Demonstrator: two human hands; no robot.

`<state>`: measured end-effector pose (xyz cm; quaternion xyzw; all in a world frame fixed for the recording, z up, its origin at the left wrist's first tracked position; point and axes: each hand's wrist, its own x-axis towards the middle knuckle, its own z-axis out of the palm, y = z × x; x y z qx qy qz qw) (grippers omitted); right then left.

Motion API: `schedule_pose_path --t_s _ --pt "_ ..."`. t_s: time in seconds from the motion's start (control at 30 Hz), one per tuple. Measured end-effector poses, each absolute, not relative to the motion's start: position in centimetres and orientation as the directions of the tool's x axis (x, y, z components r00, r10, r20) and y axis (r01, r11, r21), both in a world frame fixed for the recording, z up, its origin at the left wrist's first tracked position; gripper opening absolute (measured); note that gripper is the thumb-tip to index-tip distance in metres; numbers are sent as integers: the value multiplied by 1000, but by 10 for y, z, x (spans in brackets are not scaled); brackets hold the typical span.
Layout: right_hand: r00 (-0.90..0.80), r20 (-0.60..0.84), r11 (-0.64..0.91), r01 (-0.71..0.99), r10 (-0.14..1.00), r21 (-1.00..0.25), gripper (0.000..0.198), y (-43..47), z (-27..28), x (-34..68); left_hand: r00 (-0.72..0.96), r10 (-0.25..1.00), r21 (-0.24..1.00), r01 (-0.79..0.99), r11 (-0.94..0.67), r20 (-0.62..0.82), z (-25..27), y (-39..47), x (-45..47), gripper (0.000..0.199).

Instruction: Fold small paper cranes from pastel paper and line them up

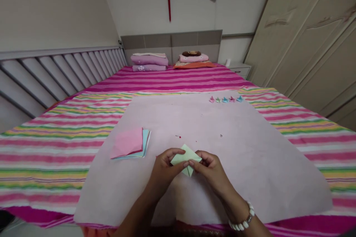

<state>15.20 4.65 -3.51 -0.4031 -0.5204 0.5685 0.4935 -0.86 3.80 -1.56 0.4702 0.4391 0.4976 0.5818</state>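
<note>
A pale green piece of origami paper, folded into a small kite-like diamond, is held between both hands above the sheet. My left hand grips its left side, with the thumb across the front. On the right side my right hand pinches it, its thumb tip meeting the left thumb near the middle. A white beaded bracelet circles my right wrist. Some fingers are hidden behind the paper.
A pale sheet covers part of the striped bed. Left lies a stack of coloured paper squares; far right stands a row of several folded paper figures. A small red-ended item lies beyond my hands.
</note>
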Motion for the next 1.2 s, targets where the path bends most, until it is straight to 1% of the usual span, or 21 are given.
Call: schedule_pose_path --t_s 0.1,0.2,0.33,0.5,0.6,0.73,0.83,1.0,1.1,1.2 --pt "-171 56 30 -153 984 -988 24 46 -32 151 85 994 981 -177 77 -63 -13 40 -10 28" --pt "-154 37 13 -152 987 -988 25 46 -31 152 95 992 981 -165 99 -84 -8 40 -12 27" --pt "-192 18 -15 -167 981 -986 25 48 -32 156 91 992 982 -160 105 -91 -5 40 -17 25" --pt "-192 -1 -41 -201 981 -979 25 49 -34 159 -9 995 994 -42 100 -101 0 41 -24 17" --pt "-173 -12 -48 -205 985 -977 26 49 -34 159 -31 997 998 -5 68 -68 1 42 -25 14" --pt "-136 -1 -26 -183 991 -983 28 49 -33 159 19 1000 1000 -14 -8 8 -5 44 -24 12" --pt "-134 9 -15 -175 991 -984 28 49 -32 158 75 997 1000 -7 -30 31 -13 46 -22 13" --pt "-108 -3 -22 -180 994 -983 29 48 -31 156 77 997 1000 10 -17 16 -17 44 -16 14" --pt "-92 -4 -24 -212 996 -977 29 47 -31 155 71 997 1000 -4 -16 16 -16 41 -13 17" --pt "-82 -7 -26 -236 997 -971 27 47 -32 155 59 998 1000 23 -6 5 -17 40 -11 21"
